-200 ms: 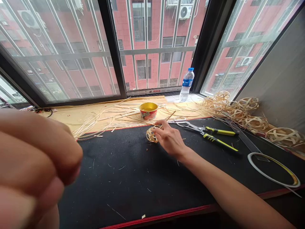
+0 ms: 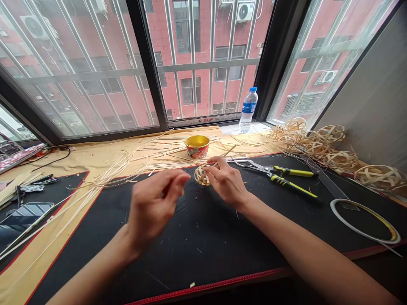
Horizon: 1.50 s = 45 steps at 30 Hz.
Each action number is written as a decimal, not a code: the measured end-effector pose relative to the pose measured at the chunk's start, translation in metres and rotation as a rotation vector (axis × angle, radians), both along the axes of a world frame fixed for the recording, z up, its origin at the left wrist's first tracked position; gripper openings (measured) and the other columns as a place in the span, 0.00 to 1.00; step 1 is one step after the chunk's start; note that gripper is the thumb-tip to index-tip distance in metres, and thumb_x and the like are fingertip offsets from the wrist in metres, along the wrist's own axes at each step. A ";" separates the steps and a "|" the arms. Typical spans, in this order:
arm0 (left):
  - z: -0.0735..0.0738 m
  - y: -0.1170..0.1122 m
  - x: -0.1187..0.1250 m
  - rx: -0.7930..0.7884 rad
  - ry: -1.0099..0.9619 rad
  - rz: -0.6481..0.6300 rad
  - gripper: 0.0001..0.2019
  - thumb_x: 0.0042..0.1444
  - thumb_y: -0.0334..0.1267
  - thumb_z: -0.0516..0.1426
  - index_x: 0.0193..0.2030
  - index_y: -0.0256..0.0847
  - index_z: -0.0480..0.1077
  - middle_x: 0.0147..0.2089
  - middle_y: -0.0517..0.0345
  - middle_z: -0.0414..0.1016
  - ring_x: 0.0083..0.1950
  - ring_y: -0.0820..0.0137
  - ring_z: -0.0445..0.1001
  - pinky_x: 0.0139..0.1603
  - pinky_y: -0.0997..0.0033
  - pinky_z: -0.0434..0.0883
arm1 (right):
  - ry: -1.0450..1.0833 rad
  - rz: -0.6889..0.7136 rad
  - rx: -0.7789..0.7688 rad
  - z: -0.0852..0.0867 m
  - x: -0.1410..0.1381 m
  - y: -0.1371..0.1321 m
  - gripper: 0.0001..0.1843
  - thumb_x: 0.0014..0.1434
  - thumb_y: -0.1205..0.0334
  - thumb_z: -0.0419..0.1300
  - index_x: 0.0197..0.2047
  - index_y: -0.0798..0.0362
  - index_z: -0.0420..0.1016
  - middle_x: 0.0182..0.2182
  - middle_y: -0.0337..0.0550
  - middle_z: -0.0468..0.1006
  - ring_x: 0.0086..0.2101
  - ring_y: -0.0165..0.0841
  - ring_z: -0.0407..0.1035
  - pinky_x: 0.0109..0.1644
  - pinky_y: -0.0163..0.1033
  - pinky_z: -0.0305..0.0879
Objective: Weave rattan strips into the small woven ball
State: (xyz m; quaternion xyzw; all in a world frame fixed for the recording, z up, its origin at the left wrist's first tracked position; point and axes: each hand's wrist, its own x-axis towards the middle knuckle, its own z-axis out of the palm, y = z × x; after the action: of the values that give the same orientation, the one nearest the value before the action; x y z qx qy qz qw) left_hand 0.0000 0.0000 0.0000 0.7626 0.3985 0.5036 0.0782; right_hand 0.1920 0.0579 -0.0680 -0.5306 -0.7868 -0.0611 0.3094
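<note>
Bringing left hand (image 2: 157, 199) in from near left toward woven ball (image 2: 200, 175).
It was clenched, nothing visible inside; right hand (image 2: 227, 182) grasped the ball on the mat's (image 2: 203, 237) far part, left of pliers (image 2: 271, 170), so two-handed work looked possible.

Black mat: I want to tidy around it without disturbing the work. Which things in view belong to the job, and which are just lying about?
Seem part of the job:
woven ball, in the right hand
loose strips
other balls, similarly woven
cutters, probably, though unheld

Seem to be just lying about:
bottle
tub, though its use is unclear
</note>
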 end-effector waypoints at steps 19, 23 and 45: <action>-0.084 0.072 0.007 -0.118 0.067 -0.020 0.03 0.54 0.35 0.59 0.35 0.40 0.71 0.34 0.58 0.75 0.28 0.73 0.72 0.32 0.73 0.72 | 0.331 0.303 -0.074 -0.008 0.003 0.011 0.07 0.55 0.71 0.59 0.37 0.55 0.76 0.44 0.46 0.71 0.33 0.27 0.71 0.40 0.35 0.70; -0.082 0.070 0.008 -0.079 0.059 -0.067 0.02 0.54 0.36 0.59 0.33 0.41 0.72 0.32 0.59 0.74 0.29 0.73 0.71 0.32 0.74 0.70 | 0.343 0.321 -0.097 -0.008 0.004 0.011 0.06 0.54 0.72 0.58 0.33 0.56 0.76 0.43 0.46 0.71 0.31 0.26 0.71 0.39 0.36 0.71; -0.088 0.072 0.009 -0.128 0.041 -0.076 0.02 0.55 0.32 0.57 0.32 0.39 0.71 0.31 0.59 0.72 0.31 0.73 0.71 0.34 0.74 0.69 | 0.157 0.348 -0.013 -0.006 0.006 0.007 0.09 0.56 0.71 0.58 0.40 0.55 0.77 0.41 0.47 0.74 0.36 0.33 0.71 0.41 0.39 0.69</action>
State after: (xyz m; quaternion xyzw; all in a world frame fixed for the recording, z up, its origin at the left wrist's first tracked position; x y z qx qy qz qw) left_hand 0.0087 0.0719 -0.0877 0.7808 0.4020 0.4579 0.1377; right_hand 0.1982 0.0651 -0.0742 -0.3917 -0.8404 0.0402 0.3724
